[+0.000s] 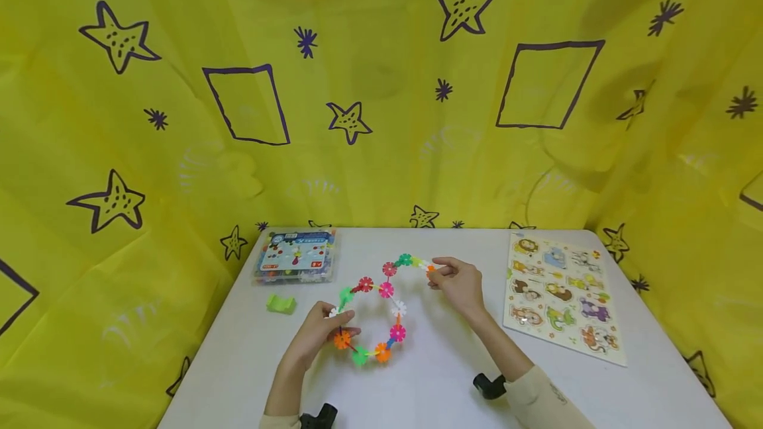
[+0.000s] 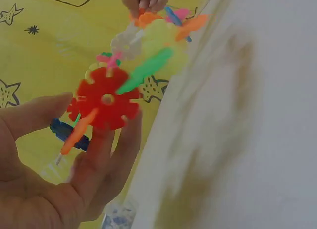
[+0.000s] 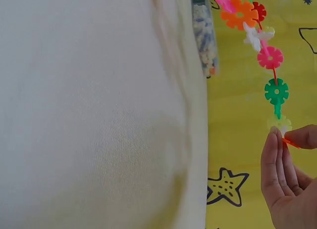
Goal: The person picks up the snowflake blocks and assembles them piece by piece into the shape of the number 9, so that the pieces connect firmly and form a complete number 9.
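Note:
A chain of colourful snowflake discs (image 1: 387, 289) is held up above the white table, with a closed loop and a tail running to the right. My left hand (image 1: 311, 339) holds the loop at its left side, thumb in front and fingers behind. In the left wrist view, a red disc (image 2: 124, 110) stands in front of the fingers, with a dark blue disc (image 2: 69, 135) between thumb and fingers. My right hand (image 1: 461, 285) pinches an orange disc (image 3: 291, 143) at the tail's end. Beside it hang a pale yellow disc (image 3: 278, 122) and a green disc (image 3: 281, 96).
At the back left of the table (image 1: 441, 382) lies a clear plastic box (image 1: 295, 253) with a printed label. A bright green piece (image 1: 281, 304) lies in front of it. On the right is an animal picture board (image 1: 560, 293). A yellow patterned curtain (image 1: 381, 171) surrounds the table.

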`<state>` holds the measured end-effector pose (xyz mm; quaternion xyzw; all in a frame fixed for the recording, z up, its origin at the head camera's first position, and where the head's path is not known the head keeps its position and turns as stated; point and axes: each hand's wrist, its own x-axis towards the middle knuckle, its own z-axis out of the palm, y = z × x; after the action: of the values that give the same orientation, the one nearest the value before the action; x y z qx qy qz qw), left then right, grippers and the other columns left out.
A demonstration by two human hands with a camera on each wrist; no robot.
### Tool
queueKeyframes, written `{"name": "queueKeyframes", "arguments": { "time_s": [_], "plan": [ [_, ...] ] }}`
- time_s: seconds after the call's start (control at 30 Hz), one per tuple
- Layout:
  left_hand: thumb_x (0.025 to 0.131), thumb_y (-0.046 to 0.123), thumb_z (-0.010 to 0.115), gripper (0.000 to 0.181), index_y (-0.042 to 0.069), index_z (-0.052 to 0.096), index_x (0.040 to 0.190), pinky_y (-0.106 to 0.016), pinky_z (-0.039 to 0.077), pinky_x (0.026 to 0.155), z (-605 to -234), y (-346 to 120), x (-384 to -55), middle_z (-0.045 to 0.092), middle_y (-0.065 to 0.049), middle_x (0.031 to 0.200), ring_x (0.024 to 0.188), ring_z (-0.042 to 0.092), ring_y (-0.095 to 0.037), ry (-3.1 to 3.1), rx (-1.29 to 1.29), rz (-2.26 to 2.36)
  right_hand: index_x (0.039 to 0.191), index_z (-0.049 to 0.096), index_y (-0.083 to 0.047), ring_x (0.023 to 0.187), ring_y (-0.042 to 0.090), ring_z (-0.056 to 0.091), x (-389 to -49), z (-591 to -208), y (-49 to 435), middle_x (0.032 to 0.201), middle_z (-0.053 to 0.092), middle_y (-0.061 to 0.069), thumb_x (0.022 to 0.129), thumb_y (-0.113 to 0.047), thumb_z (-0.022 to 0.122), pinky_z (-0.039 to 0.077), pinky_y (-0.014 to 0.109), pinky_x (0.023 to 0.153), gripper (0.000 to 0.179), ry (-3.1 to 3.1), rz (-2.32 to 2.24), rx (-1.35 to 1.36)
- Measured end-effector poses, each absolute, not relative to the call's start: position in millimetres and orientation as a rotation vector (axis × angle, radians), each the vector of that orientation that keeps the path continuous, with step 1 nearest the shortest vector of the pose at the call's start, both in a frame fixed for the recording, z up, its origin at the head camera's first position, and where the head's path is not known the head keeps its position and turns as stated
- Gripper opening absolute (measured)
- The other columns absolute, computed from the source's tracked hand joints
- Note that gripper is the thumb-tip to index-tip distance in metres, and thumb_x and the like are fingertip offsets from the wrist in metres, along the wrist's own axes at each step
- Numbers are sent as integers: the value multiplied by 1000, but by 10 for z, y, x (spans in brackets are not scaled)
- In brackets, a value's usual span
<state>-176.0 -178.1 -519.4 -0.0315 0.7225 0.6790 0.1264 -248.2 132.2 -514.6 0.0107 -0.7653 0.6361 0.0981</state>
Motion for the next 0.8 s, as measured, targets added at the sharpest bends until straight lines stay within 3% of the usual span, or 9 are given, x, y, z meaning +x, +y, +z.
{"name": "queueKeyframes", "arguments": {
  "time_s": [0.13, 0.3, 0.5, 0.6, 0.8],
  "plan": [
    [95, 18, 77, 42, -4, 45, 112, -32, 50, 88, -5153, -1823, -1812, 67, -17, 111, 96, 70, -26, 2214, -110, 1943, 122, 72, 6, 71, 28, 77, -2472, -5138, 1401, 85, 75, 16, 86, 5, 76, 62, 32, 66, 36, -2267, 1962, -11],
    [100, 19, 71, 34, -4, 55, 119, -33, 47, 92, -5104, -1811, -1898, 62, -17, 117, 111, 62, -34, 2279, -52, 1955, 136, 63, 6, 75, 28, 77, -2468, -5135, 1492, 88, 73, 14, 88, 6, 71, 63, 34, 70, 49, -2313, 2068, -30],
    [106, 16, 63, 40, -9, 53, 134, -34, 58, 92, -5081, -1745, -2016, 58, -23, 120, 117, 65, -43, 2267, -15, 2094, 146, 55, 3, 77, 28, 76, -2397, -5098, 1573, 90, 66, 16, 87, 8, 67, 63, 39, 76, 61, -2378, 2159, 14],
    [108, 22, 60, 50, -6, 45, 147, -42, 62, 84, -5064, -1724, -2058, 59, -24, 121, 114, 69, -42, 2292, -21, 2071, 149, 52, 1, 79, 32, 76, -2346, -5083, 1598, 90, 59, 16, 89, 10, 65, 63, 43, 78, 62, -2390, 2216, 45],
    [109, 31, 57, 60, 13, 33, 161, -42, 57, 76, -4990, -1689, -2149, 60, -21, 126, 108, 73, -36, 2317, 26, 1907, 148, 51, 4, 79, 29, 76, -2245, -5070, 1647, 90, 56, 14, 91, 7, 68, 63, 41, 77, 59, -2406, 2265, 39]
  ]
}}
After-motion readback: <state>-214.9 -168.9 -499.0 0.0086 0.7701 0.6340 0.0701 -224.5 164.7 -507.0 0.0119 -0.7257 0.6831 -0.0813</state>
